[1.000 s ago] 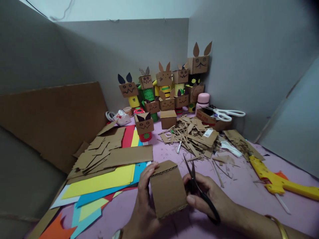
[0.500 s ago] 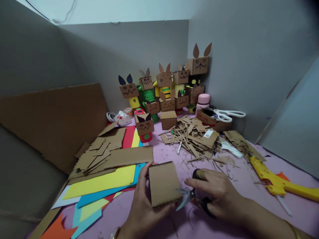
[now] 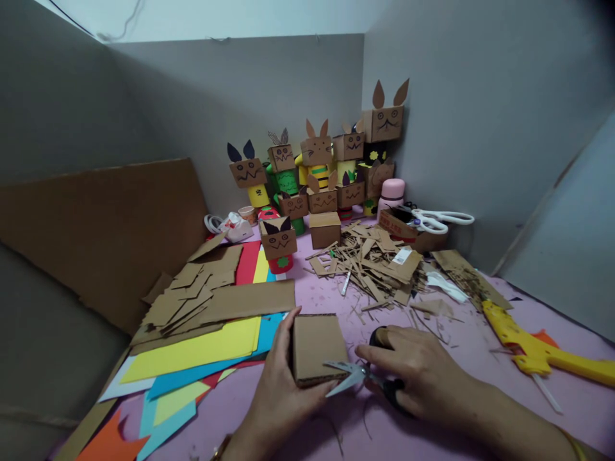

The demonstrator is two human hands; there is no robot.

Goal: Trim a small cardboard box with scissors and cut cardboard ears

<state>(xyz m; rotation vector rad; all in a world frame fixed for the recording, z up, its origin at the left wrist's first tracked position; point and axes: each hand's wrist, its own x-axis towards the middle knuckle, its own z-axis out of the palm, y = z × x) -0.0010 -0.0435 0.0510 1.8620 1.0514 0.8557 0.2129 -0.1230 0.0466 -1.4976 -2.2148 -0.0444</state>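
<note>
Your left hand clasped a small cardboard box over the pink tabletop while your right hand gripped black-handled scissors, blades parted at the box's near edge.

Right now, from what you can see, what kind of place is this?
It looks like a craft corner: cardboard animal figures stand at the back, a yellow glue gun lies on the right, and the right hand holds open scissors.
</note>
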